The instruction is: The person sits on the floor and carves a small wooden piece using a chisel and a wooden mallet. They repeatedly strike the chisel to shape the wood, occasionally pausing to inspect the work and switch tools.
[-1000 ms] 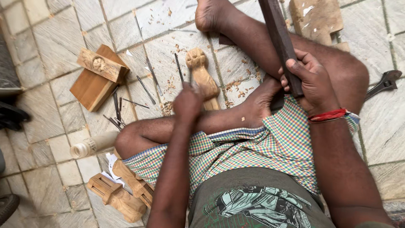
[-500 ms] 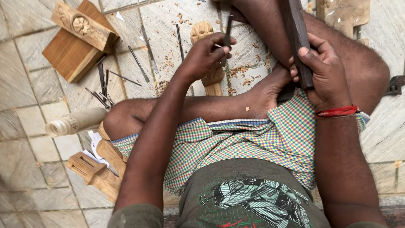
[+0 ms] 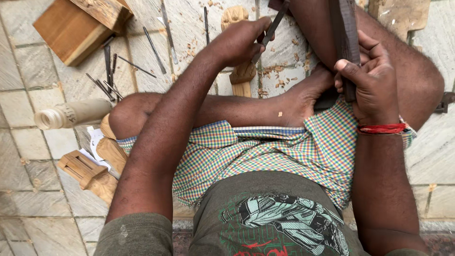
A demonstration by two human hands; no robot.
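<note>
Up comes the left hand point(image 3: 239, 41) gripping a chisel point(image 3: 272, 29), right hand point(image 3: 372, 78) clamped on the dark mallet point(image 3: 345, 33), the carved wooden piece point(image 3: 239, 52) looking roughly half shaped amid chips.

Single head-worn view, looking almost straight down from above a seated person's chest. Close in: shirt at the near edge, crossed legs mid-frame, tiled floor point(image 3: 42, 142) filling the far and left side. Left hand point(image 3: 239, 42) reaching far-centre, right hand point(image 3: 374, 78) up at the right. No second view to share ground with.
</note>
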